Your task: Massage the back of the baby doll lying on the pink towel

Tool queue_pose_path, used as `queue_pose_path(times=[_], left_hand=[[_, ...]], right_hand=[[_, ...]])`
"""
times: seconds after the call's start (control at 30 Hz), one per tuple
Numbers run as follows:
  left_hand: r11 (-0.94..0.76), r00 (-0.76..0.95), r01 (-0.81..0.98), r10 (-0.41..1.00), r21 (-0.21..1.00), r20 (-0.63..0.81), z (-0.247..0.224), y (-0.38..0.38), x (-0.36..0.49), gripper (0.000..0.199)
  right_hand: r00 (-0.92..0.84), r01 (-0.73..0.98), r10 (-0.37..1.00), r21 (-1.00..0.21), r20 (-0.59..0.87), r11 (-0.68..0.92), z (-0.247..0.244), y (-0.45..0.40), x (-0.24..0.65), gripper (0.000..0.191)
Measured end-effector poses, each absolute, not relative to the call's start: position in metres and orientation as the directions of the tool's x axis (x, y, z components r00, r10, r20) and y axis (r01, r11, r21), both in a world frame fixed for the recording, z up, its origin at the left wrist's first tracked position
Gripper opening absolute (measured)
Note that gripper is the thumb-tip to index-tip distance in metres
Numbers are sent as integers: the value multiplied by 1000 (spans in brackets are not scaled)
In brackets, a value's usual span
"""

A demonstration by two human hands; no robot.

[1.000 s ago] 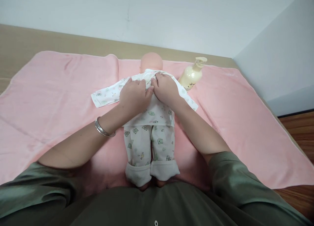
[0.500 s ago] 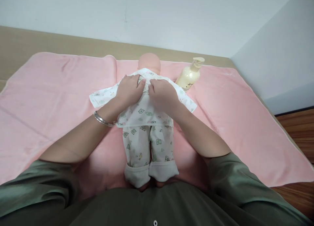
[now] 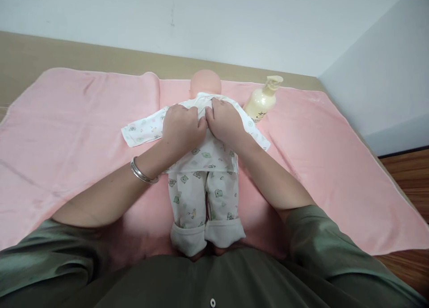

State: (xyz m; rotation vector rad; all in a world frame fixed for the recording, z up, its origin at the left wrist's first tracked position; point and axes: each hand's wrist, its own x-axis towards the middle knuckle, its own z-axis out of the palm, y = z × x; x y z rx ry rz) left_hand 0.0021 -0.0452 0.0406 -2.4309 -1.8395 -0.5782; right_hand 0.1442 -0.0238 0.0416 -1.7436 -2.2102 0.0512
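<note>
Pink and soft across the middle: a blanket (image 3: 318,143) spread over a beige surface (image 3: 83,57). On that blanket, near its centre, a bald doll (image 3: 205,82), face down, crown toward the white wall (image 3: 234,22). Dressed in a white printed shirt (image 3: 216,156), long sleeves stretched to either side, and matching trousers (image 3: 221,196), pale cuffs turned up near the wearer's dark green top (image 3: 201,281). Resting on the upper back, just below the collar, both the left hand (image 3: 182,126) and the right hand (image 3: 227,122), side by side, thumbs close together. Curled fingers on each; cannot tell pinched cloth from mere pressing. Around the left wrist, a silver bangle (image 3: 138,174). Beyond the right hand, just beside the shirt sleeve, one container: a pale yellow pump bottle (image 3: 260,103), dispenser on top, dark print low on the front. Base hidden behind the sleeve, so perhaps upright, perhaps slightly tilted; contents hidden within the glossy wall.
</note>
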Motion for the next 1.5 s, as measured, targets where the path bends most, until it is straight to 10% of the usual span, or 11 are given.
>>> queue_pose_path(times=[0.33,1.27,1.5], left_hand=[[-312,232,923,918,227,322,39,-29,-4,35],[-344,251,818,934,461,252,27,-1,-12,57],[-343,220,812,929,471,296,12,7,-7,56]], right_hand=[[-402,912,903,150,154,381,55,-67,133,34],[-236,898,959,-342,158,277,53,-14,164,45],[-184,929,949,-269,256,252,43,-13,157,41]])
